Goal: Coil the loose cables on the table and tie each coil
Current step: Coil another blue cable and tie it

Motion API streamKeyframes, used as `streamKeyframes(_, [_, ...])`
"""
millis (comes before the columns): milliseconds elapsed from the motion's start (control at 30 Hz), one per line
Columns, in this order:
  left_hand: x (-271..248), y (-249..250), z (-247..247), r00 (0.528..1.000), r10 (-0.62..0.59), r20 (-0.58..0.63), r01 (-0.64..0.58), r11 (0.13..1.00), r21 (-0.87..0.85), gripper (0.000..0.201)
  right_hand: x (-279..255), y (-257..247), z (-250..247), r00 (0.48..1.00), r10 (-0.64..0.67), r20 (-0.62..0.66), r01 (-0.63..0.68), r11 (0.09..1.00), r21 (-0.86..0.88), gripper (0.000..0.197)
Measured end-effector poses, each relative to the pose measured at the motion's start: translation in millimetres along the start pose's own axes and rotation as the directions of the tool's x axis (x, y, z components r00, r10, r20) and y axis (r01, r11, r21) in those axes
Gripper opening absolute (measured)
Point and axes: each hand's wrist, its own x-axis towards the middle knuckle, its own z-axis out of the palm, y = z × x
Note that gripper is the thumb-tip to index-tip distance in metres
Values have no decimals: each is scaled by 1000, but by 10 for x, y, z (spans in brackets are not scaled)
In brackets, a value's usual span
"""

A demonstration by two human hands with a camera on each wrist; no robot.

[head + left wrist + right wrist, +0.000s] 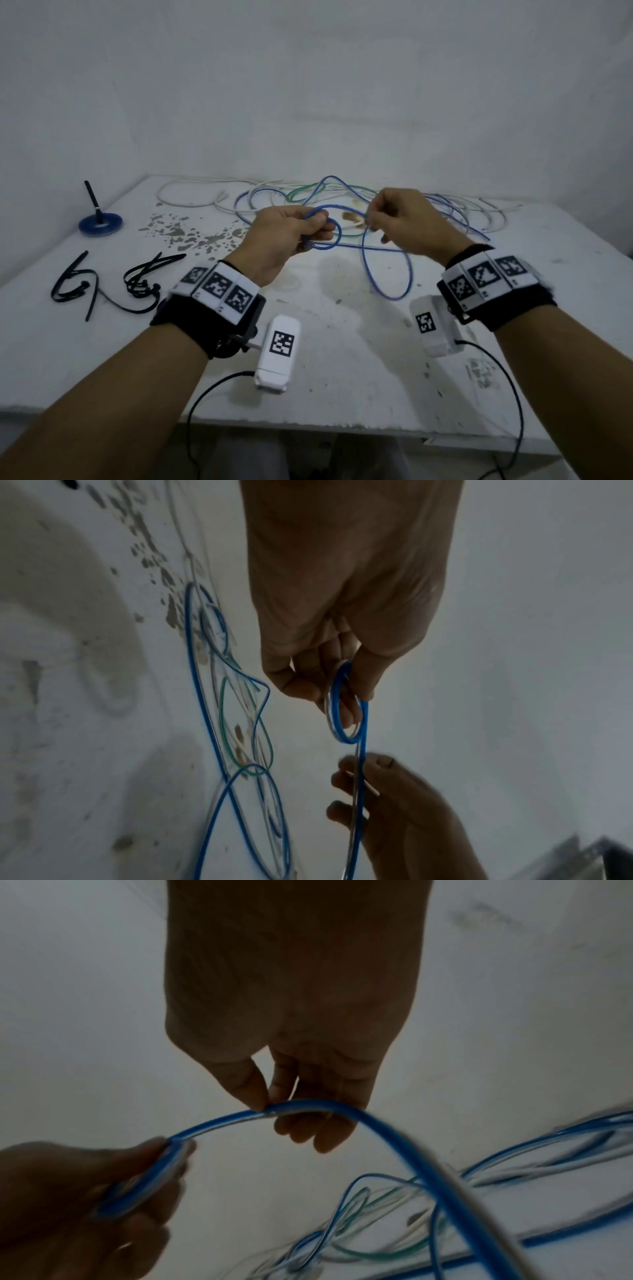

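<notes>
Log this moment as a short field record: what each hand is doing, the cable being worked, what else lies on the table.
left hand: grips a small coil of the blue cable
right hand: pinches the same cable, feeding it toward the coil
coil progress: a few small loops, untied; one long loop hangs to the table
loose cables: white, blue and green, tangled at the far side
black ties: lying at the left
blue disc with black rod: far left corner

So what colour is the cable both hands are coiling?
Blue cable, paired with a whitish strand; clearest in the left wrist view.
</notes>
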Motion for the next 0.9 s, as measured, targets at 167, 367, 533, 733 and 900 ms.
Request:
streamKeyframes(167, [36,-54,144,999,46,9,-47,998,29,12,-84,-196,278,995,-58,87,49,993,107,22])
streamKeyframes(367, [4,-36,57,1000,3,31,-1,997,-80,15,-75,-148,364,991,-128,-26,126,990,-70,29])
streamKeyframes(533, [-34,19,-1,993,77,94,-109,906,409,14,-66,-147,297,976,-208,-67,207,978,-24,19])
streamKeyframes(733, [-24,158,9,976,186,113,-217,780,587,9,-43,-195,185,969,-244,-31,244,970,-3,11])
streamKeyframes(900, [-3,25,-128,985,158,63,-166,815,555,8,5,-11,-6,978,-170,-120,161,983,-84,16])
